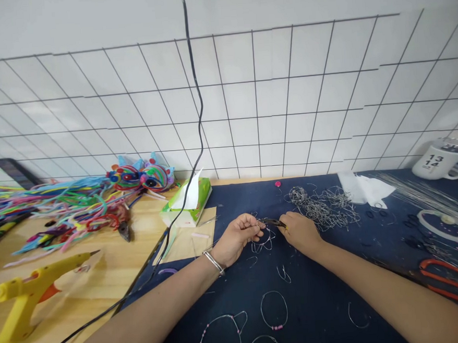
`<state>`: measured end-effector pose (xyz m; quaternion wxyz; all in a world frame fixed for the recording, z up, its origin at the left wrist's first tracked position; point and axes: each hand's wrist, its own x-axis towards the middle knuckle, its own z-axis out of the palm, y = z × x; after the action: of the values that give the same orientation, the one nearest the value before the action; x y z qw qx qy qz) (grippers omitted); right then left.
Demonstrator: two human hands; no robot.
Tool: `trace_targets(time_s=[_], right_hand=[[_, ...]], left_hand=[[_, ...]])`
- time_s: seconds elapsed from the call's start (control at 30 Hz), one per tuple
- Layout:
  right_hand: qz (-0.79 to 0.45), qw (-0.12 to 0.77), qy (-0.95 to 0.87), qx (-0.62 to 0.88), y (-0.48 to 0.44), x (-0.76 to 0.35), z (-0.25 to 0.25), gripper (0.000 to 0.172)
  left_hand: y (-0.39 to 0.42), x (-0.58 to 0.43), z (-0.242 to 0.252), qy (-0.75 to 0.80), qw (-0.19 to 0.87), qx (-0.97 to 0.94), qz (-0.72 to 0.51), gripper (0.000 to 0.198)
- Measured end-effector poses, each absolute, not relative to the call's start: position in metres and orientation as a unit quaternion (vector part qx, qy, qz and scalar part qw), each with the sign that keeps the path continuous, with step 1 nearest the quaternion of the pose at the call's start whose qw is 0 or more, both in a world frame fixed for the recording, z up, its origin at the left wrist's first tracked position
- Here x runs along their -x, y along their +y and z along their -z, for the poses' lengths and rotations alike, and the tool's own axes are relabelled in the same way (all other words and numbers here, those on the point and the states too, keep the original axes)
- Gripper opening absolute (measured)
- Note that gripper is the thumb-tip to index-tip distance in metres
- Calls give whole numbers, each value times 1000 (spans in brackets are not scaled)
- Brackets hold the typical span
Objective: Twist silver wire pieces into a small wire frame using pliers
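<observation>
My left hand pinches a piece of thin bent wire whose loops hang below the fingertips. In my right hand is a pair of pliers, with dark jaws pointing left and touching or nearly touching the wire at the left fingertips. Exactly where the jaws bite is too small to tell. Just behind the right hand lies a tangled heap of silvery wire pieces. Closer to me on the dark blue cloth rest a wire ring with pink beads and a larger beaded wire loop.
A yellow glue gun, colourful pipe cleaners and a green tissue box are on the left. Red-handled scissors, a tape roll, straight wires and a white mug are on the right. A black cable hangs in front.
</observation>
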<state>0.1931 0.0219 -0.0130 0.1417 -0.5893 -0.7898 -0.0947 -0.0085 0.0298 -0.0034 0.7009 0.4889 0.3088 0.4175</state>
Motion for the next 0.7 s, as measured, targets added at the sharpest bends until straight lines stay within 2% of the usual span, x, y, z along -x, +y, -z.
trace_targets(time_s=[0.7], right_hand=[[103,152,-795,578,23,-193,16,14]], left_hand=[[31,8,4,304,711,-480,-415,18]])
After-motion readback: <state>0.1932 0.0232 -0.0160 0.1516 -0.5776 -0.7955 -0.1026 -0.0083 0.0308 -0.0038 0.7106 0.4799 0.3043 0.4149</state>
